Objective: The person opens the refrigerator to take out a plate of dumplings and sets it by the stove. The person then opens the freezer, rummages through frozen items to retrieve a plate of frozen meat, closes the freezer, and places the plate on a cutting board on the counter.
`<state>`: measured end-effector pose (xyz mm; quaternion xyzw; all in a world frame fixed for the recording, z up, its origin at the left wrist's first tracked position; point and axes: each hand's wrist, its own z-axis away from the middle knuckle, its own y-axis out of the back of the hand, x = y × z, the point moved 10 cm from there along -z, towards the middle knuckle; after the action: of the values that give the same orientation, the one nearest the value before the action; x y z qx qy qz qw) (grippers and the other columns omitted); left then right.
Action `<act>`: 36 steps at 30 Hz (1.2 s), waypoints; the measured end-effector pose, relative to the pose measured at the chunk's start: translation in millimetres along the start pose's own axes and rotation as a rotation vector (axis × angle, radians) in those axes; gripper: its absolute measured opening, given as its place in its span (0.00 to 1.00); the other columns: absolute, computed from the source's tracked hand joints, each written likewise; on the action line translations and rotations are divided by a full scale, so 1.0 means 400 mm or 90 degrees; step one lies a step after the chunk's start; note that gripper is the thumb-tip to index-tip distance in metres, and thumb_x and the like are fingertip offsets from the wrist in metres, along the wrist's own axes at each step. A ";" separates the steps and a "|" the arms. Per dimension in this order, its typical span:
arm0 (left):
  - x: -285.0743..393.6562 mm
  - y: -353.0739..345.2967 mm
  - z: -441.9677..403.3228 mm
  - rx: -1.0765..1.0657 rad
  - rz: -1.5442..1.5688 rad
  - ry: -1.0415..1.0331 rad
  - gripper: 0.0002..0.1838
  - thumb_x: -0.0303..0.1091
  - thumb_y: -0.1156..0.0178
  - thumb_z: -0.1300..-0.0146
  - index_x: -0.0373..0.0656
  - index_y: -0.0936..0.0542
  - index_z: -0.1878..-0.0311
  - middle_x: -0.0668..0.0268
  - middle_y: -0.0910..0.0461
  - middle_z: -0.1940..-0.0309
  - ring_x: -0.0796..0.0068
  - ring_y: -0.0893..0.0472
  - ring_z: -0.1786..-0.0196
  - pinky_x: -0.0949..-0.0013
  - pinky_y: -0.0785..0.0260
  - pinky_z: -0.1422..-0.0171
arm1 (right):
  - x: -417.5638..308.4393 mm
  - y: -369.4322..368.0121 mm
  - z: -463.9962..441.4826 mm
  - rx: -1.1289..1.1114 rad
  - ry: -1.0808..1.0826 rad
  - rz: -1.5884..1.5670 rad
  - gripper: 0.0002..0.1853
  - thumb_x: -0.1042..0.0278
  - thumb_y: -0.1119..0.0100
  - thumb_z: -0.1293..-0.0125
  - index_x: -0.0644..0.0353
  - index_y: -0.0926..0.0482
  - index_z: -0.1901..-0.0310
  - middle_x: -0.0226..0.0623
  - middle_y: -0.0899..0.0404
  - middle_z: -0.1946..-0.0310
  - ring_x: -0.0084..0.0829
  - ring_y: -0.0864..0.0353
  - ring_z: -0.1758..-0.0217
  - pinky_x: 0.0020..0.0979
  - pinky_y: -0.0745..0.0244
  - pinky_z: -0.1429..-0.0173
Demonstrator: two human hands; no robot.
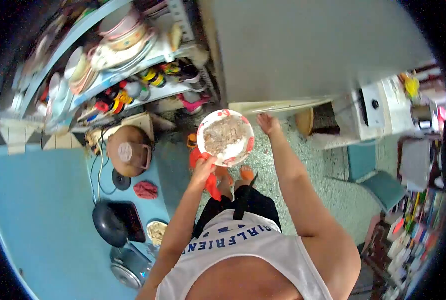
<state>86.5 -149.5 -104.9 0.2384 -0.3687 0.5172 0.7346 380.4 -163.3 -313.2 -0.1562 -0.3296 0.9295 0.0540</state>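
Note:
A white bowl with red patterns [226, 137] holds a greyish-brown, crumbly or minced-looking food. My left hand [204, 168] grips its lower left rim, and a red cloth or bag [212, 187] hangs from the same hand. To the right of the bowl, my right hand [268, 123] reaches forward without touching it, fingers apart and nothing in them. Just beyond that hand is the lower edge of a large grey panel [308, 50].
Shelves with dishes and bottles [128, 92] stand at the upper left. On the blue counter [43, 200] are a lidded pot [129, 150], a black wok [109, 223] and a plate of food [157, 232]. A teal chair [383, 187] stands at the right.

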 end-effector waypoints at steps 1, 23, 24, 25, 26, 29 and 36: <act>-0.006 -0.008 -0.013 -0.007 -0.018 -0.013 0.06 0.34 0.44 0.46 0.42 0.28 0.73 0.74 0.31 0.79 0.86 0.34 0.80 0.80 0.46 0.78 | -0.032 -0.034 -0.028 -0.028 0.054 -0.022 0.17 0.60 0.58 0.38 0.58 0.32 0.50 0.34 0.32 0.49 0.38 0.34 0.46 0.45 0.42 0.41; -0.061 -0.100 0.217 0.310 0.069 -0.151 0.11 0.36 0.46 0.46 0.39 0.23 0.66 0.69 0.25 0.72 0.83 0.32 0.74 0.76 0.43 0.73 | 0.066 -0.488 0.500 -0.548 0.191 1.165 0.39 0.35 0.36 0.62 0.69 0.22 0.60 0.46 0.21 0.66 0.34 0.21 0.60 0.30 0.30 0.53; -0.073 -0.103 0.223 0.324 0.116 -0.145 0.11 0.37 0.45 0.46 0.37 0.23 0.68 0.69 0.25 0.73 0.82 0.30 0.74 0.75 0.41 0.72 | 0.056 -0.511 0.550 -0.559 0.200 1.197 0.36 0.35 0.36 0.62 0.68 0.20 0.65 0.44 0.20 0.68 0.35 0.21 0.61 0.30 0.30 0.54; -0.076 -0.104 0.225 0.344 0.128 -0.151 0.11 0.37 0.45 0.46 0.37 0.23 0.68 0.69 0.25 0.73 0.82 0.30 0.74 0.75 0.41 0.72 | 0.064 -0.516 0.548 -0.586 0.198 1.203 0.36 0.35 0.36 0.62 0.68 0.20 0.65 0.44 0.20 0.68 0.35 0.21 0.61 0.30 0.30 0.54; -0.069 -0.106 0.238 0.365 0.131 -0.183 0.12 0.37 0.45 0.46 0.37 0.23 0.68 0.68 0.25 0.73 0.81 0.29 0.73 0.76 0.40 0.71 | 0.070 -0.519 0.549 -0.621 0.191 1.180 0.36 0.36 0.36 0.61 0.68 0.20 0.65 0.44 0.20 0.68 0.33 0.21 0.62 0.30 0.30 0.54; -0.059 -0.108 0.272 0.403 0.171 -0.221 0.12 0.38 0.45 0.46 0.37 0.23 0.69 0.68 0.25 0.73 0.80 0.28 0.72 0.76 0.38 0.69 | 0.075 -0.538 0.608 -0.710 0.148 1.103 0.34 0.38 0.38 0.56 0.69 0.21 0.64 0.41 0.20 0.68 0.29 0.21 0.64 0.27 0.30 0.56; -0.003 -0.190 0.461 0.507 0.205 -0.174 0.11 0.37 0.46 0.45 0.37 0.24 0.69 0.69 0.25 0.74 0.81 0.29 0.72 0.77 0.39 0.69 | 0.041 -0.475 0.721 -0.841 -0.206 1.091 0.26 0.47 0.45 0.44 0.65 0.27 0.55 0.34 0.23 0.63 0.24 0.23 0.67 0.24 0.27 0.63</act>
<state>103.1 -311.6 9.9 0.5083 -0.2666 0.6903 0.4406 270.3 -184.2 13.9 -0.2078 -0.5483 0.3082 -0.7491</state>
